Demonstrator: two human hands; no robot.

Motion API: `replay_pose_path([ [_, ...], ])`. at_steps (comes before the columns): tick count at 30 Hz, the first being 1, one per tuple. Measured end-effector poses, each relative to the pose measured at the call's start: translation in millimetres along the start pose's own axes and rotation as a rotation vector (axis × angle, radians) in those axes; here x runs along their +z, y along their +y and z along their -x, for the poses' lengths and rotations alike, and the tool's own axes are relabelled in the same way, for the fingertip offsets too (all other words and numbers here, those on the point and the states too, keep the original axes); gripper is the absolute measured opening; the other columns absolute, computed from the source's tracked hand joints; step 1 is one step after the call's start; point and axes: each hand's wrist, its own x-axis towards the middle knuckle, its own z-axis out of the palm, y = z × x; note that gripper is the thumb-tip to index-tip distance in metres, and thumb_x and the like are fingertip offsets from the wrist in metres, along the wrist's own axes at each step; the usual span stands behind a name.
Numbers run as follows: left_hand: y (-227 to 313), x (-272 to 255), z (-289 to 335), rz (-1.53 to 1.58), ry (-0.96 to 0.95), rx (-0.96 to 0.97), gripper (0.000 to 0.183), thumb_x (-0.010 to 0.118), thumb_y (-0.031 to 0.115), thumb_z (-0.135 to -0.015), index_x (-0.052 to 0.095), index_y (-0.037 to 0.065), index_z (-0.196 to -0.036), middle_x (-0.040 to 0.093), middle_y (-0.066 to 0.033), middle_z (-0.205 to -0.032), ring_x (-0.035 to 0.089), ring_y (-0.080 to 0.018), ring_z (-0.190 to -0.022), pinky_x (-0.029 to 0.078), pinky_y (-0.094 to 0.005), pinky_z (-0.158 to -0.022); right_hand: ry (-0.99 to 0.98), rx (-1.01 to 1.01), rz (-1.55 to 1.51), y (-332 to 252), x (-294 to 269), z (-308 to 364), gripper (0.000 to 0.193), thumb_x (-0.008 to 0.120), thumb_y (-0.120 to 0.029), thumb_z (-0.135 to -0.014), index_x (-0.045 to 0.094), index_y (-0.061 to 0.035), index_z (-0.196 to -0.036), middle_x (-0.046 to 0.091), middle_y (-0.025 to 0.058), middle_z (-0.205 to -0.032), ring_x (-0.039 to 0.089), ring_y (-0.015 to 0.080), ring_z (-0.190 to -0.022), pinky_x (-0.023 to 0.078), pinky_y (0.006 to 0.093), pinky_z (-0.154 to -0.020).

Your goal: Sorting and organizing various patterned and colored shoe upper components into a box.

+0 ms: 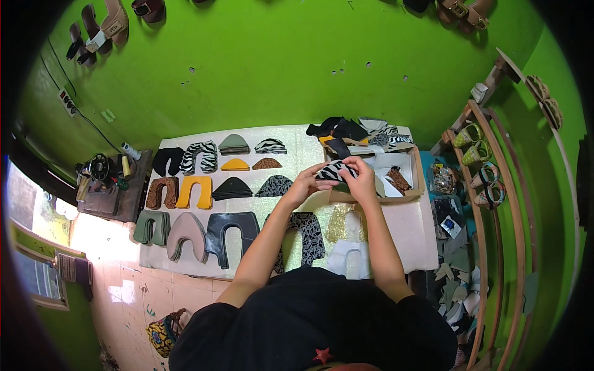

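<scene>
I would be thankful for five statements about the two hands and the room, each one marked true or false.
1. The left hand and right hand hold a zebra-striped piece. True.
2. On the white table, the yellow U-shaped piece lies left of the leopard-print one. False: it lies right of it.
3. The sewing machine stands beside the green wall. True.
4. The open cardboard box is at the table's left end. False: the box is toward the right end.
</scene>
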Motion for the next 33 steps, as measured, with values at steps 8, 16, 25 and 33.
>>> replay_pose_path([
  [8, -2, -7, -3, 0.037, -0.027, -0.040, 0.067, 0.035, 0.000, -0.064, 0.023, -0.008, -0.130, 0.044, -0.0253, -0.118, 0.051, -0.0363, -0.106, 0.041, -0.0376, -0.091, -0.039, -0.057, 0.070, -1, 0, -2, 0.018, 0.063, 0.001, -0.070, 0.055, 0.0016, -0.087, 0.061, 0.0063, -0.081, 0.059, 0.0125, -0.078, 0.045, 0.0248, -0.071],
  [16, -4, -5, -2, -0.024, -0.029, -0.026, 0.047, 0.031, 0.002, -0.083, 0.024, -0.007, -0.129, 0.046, -0.0222, -0.117, 0.053, -0.0321, -0.104, 0.044, -0.0342, -0.089, 0.007, -0.118, 0.172, -14, 3, 1, 0.016, 0.064, -0.001, -0.069, 0.056, 0.0012, -0.083, 0.062, 0.0089, -0.077, 0.060, 0.0175, -0.073, 0.046, 0.0281, -0.067],
  [25, 3, 2, 5, -0.036, 0.004, -0.027, 0.043, 0.028, 0.001, -0.088, 0.022, -0.005, -0.131, 0.045, -0.0231, -0.118, 0.052, -0.0318, -0.106, 0.044, -0.0314, -0.090, 0.124, -0.020, -0.051, 0, -19, -8, 0.009, 0.060, -0.001, -0.073, 0.056, 0.0017, -0.081, 0.060, 0.0046, -0.075, 0.056, 0.0115, -0.072, 0.044, 0.0249, -0.068],
  [33, 0, -3, 4, 0.062, -0.028, -0.052, 0.043, 0.027, 0.001, -0.088, 0.024, -0.005, -0.130, 0.045, -0.0213, -0.118, 0.052, -0.0328, -0.104, 0.044, -0.0335, -0.090, -0.052, -0.048, 0.018, -16, -1, 1, 0.011, 0.062, -0.003, -0.072, 0.060, 0.0009, -0.082, 0.060, 0.0077, -0.079, 0.058, 0.0154, -0.072, 0.045, 0.0254, -0.068],
])
